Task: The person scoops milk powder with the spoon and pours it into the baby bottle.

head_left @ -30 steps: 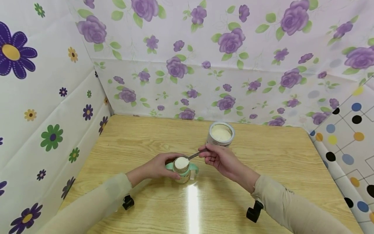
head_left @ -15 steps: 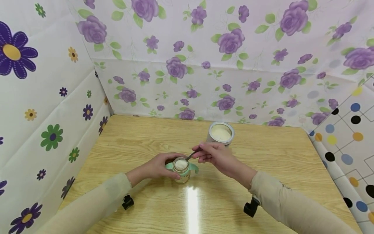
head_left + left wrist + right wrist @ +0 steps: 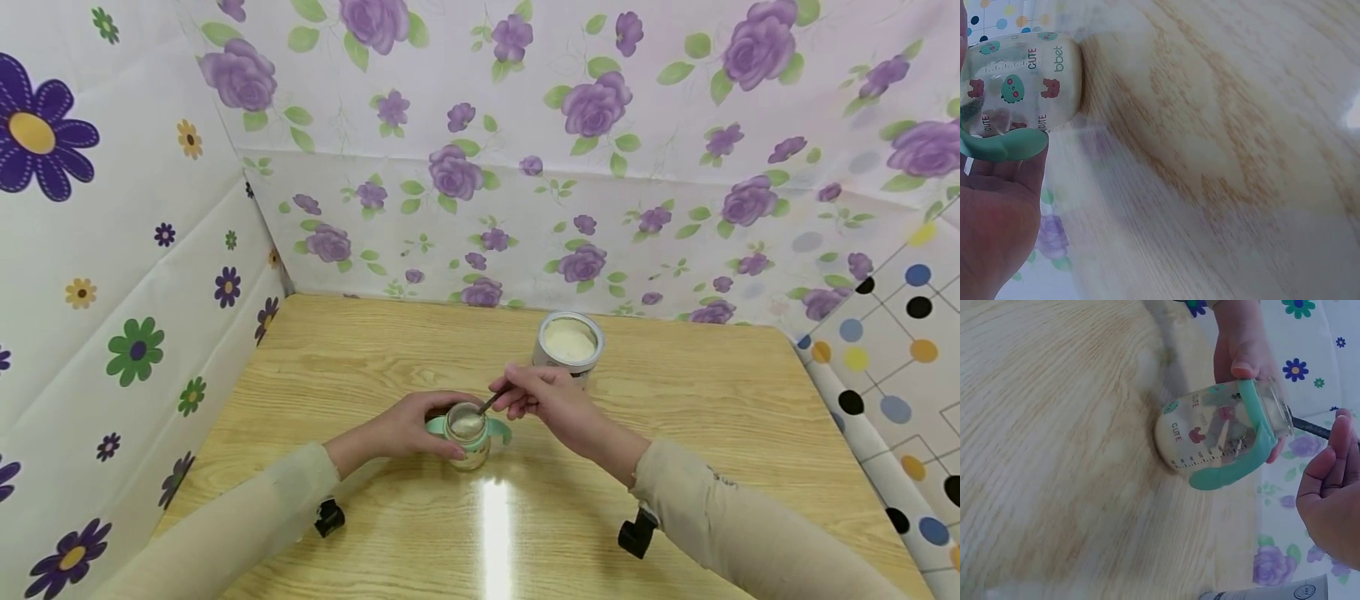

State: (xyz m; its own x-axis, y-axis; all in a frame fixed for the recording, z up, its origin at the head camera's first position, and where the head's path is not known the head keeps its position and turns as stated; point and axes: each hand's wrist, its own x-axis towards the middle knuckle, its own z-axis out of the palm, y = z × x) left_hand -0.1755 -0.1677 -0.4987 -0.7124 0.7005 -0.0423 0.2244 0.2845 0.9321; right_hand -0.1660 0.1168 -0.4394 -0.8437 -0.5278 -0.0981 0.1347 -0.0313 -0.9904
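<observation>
A clear baby bottle [image 3: 471,456] with mint-green handles [image 3: 1229,475] and printed pictures stands upright on the table. My left hand [image 3: 416,427] grips it from the left near the neck, thumb in front. My right hand [image 3: 555,404] pinches the dark handle of a spoon [image 3: 495,397], which slants down into the bottle's open mouth. Inside the mouth pale powder shows; the spoon's bowl is hard to make out there. In the right wrist view, the spoon handle [image 3: 1311,427] enters the neck and some pale contents sit at the bottle's bottom.
Just behind my right hand is an open can [image 3: 553,360] of pale powder. The wood-grain table [image 3: 360,350] ends at flower-print cloth [image 3: 420,208] behind and at the left, with dotted cloth [image 3: 892,375] at the right. A black wrist camera [image 3: 637,533] hangs under my right sleeve.
My right hand has moved left and tilted the spoon more steeply into the bottle. The heaped powder at the mouth has sunk lower. My left hand and the bottle stay put.
</observation>
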